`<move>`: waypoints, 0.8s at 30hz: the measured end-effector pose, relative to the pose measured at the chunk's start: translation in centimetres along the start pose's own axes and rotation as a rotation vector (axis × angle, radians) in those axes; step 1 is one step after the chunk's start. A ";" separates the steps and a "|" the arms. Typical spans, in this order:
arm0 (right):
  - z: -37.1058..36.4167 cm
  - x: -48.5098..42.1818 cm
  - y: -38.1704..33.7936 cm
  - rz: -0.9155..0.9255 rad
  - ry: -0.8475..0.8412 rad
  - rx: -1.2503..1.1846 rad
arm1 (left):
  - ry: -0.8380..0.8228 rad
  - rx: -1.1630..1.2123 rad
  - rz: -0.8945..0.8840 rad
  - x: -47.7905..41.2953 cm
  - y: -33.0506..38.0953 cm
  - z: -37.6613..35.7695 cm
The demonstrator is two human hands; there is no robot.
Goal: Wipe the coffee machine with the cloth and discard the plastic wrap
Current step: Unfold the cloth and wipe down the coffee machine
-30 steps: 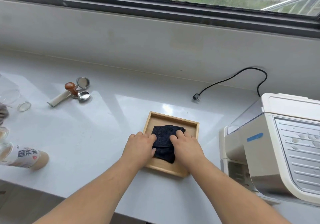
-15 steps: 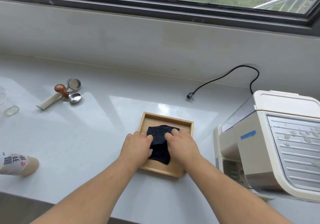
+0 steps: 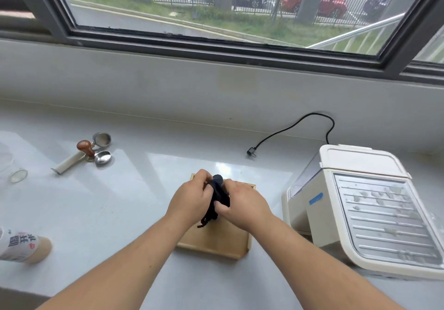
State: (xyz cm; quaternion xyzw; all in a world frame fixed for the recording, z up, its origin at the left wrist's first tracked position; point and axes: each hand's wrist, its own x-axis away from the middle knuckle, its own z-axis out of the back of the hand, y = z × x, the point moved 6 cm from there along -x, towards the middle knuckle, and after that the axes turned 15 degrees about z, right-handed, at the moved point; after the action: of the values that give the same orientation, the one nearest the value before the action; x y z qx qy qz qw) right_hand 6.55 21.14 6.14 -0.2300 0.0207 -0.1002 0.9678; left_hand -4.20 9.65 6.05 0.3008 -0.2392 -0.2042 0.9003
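Observation:
A dark cloth (image 3: 218, 196) is bunched up between my two hands, lifted above a shallow wooden tray (image 3: 216, 240) on the white counter. My left hand (image 3: 191, 199) grips its left side and my right hand (image 3: 242, 204) grips its right side; a loose end hangs down toward the tray. The white coffee machine (image 3: 365, 208) stands to the right, with a ribbed metal top panel and a blue tape strip on its side. I see no plastic wrap that I can tell apart.
The machine's black cord and plug (image 3: 252, 152) lie on the counter behind the tray. At the left are a wooden-knobbed tamper (image 3: 85, 147), metal filter baskets (image 3: 102, 139), a glass (image 3: 16, 175) and a lying bottle (image 3: 24, 248). A window wall runs along the back.
Both hands have gathered the cloth and lifted it off the tray, where it lay flat before. My view has tilted up to show more window.

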 end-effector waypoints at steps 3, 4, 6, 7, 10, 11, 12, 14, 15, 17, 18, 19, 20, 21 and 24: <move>1.5 -0.5 -0.4 -0.020 0.001 -0.027 | 0.012 0.031 -0.011 0.2 2.4 1.1; 2.2 -0.6 -0.4 -0.034 0.018 -0.034 | 0.022 0.040 -0.020 0.3 3.1 1.6; 4.0 -0.6 -0.5 -0.051 0.066 -0.030 | 0.049 0.049 -0.047 0.5 4.4 2.7; 5.1 -0.6 -0.6 -0.052 0.092 -0.017 | 0.069 0.043 -0.062 0.6 5.0 3.2; 8.1 -0.2 -0.8 -0.043 0.170 0.007 | 0.097 0.003 -0.058 0.8 5.9 4.7; 8.9 -0.1 -0.9 -0.040 0.192 0.008 | 0.098 -0.015 -0.052 0.8 6.0 5.0; 9.7 0.0 -1.0 -0.034 0.211 0.010 | 0.103 -0.030 -0.049 0.9 6.1 5.4; 11.4 0.0 -1.4 -0.015 0.239 0.018 | 0.129 -0.031 -0.045 0.9 6.7 6.2; 12.3 0.1 -1.6 -0.005 0.250 0.024 | 0.138 -0.013 -0.045 1.0 7.2 6.7; 14.0 0.1 -2.0 0.015 0.267 0.045 | 0.139 0.027 -0.049 1.1 8.1 7.5; 14.9 0.2 -2.2 0.022 0.277 0.058 | 0.134 0.035 -0.060 1.2 8.7 7.8; 15.9 0.3 -2.3 0.024 0.286 0.072 | 0.131 0.033 -0.079 1.3 9.2 8.2; 16.8 0.4 -2.4 0.023 0.296 0.085 | 0.130 0.013 -0.106 1.5 9.7 8.5; 17.7 0.4 -2.4 0.021 0.304 0.098 | 0.134 -0.031 -0.138 1.7 10.2 8.9; 20.1 1.0 -2.4 0.017 0.281 0.154 | 0.135 -0.296 -0.212 2.5 11.9 10.0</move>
State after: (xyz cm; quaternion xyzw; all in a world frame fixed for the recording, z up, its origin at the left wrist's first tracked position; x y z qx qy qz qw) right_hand 8.80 27.75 25.18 -0.1387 0.1504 -0.1243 0.9709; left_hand -5.09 12.71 21.41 0.2015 -0.1129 -0.3101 0.9222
